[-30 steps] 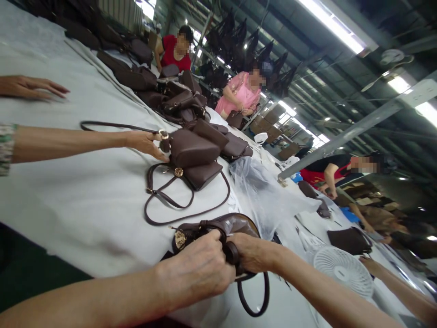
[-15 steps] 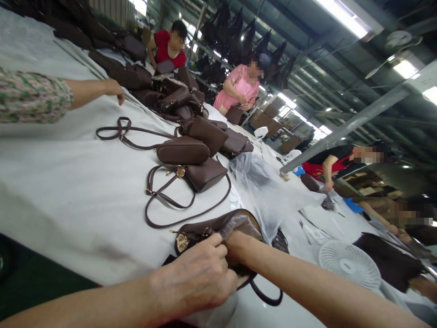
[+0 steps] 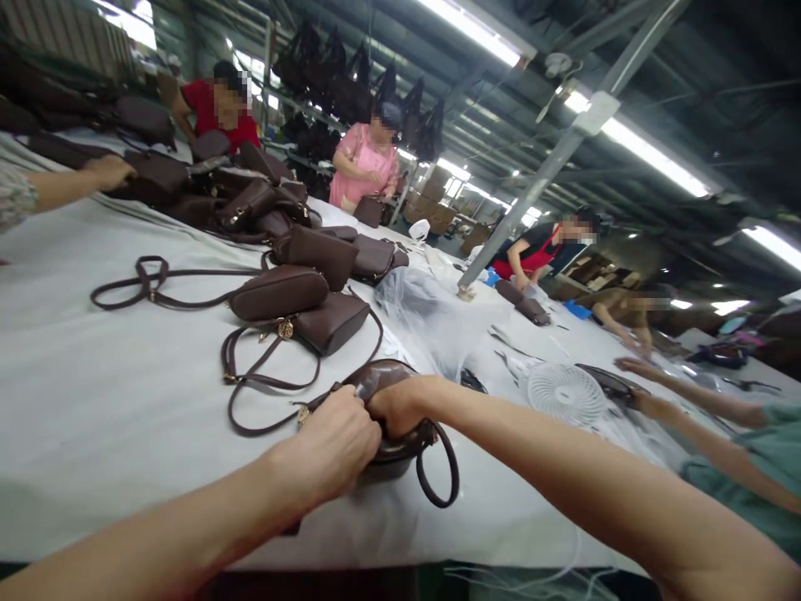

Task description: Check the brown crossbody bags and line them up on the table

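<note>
A dark brown bag (image 3: 389,472) stands with its mouth open near the front of the white table. My left hand (image 3: 343,430) is closed on the left side of its rim. Inside the mouth is my right hand (image 3: 400,406), its fingers hidden by the bag and clear plastic. A looped handle (image 3: 438,467) hangs at the bag's right side. Just behind lie two brown bags, one (image 3: 279,292) resting against another (image 3: 335,321), with straps and a round gold charm (image 3: 285,329).
Clear plastic sheeting (image 3: 431,317) and a white fan (image 3: 565,396) lie to the right. A pile of brown bags (image 3: 250,200) fills the back left, where a co-worker's hand (image 3: 109,172) touches one. Several people work around the white table (image 3: 93,401).
The view has swung right. The bag and both my hands sit further left and higher in the picture. The co-worker's hand at left now touches the pile, and green-sleeved arms show at right.
</note>
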